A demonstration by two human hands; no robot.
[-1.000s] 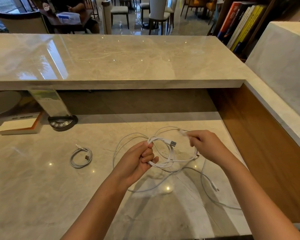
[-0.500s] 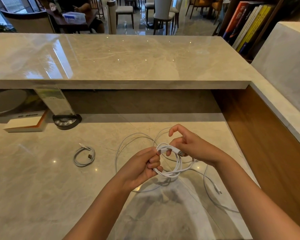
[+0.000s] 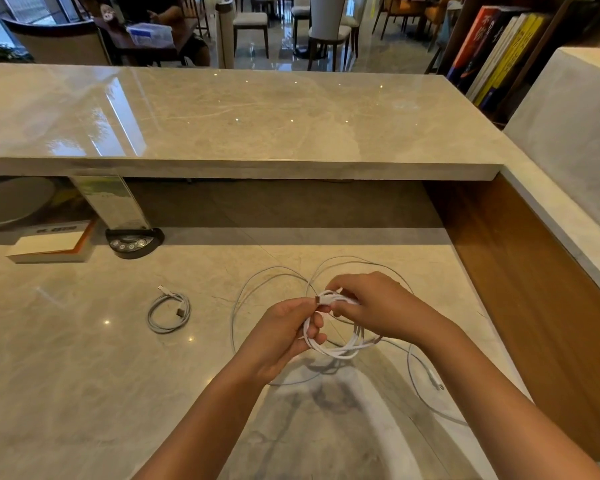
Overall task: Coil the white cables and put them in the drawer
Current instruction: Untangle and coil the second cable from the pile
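My left hand (image 3: pixel 280 337) grips the left side of a coiled white cable (image 3: pixel 343 349) held just above the marble desk (image 3: pixel 66 375). My right hand (image 3: pixel 371 306) pinches the coil's top, where a plug end sticks out between both hands. Under the hands a long loose white cable (image 3: pixel 253 289) lies in wide loops on the desk, its plug (image 3: pixel 438 385) to the right. A small coiled white cable (image 3: pixel 168 311) rests on the desk to the left. No drawer is in view.
A raised marble counter (image 3: pixel 257 116) overhangs the desk's far side. A black-based sign stand (image 3: pixel 132 242) and a white book (image 3: pixel 49 247) sit at the back left. A wooden side panel (image 3: pixel 534 289) bounds the right. Books (image 3: pixel 492 46) stand at the upper right.
My right hand has come in from the coil's right side to the top of the coil, closing its fingers on the cable end beside my left hand. The coil hangs lower.
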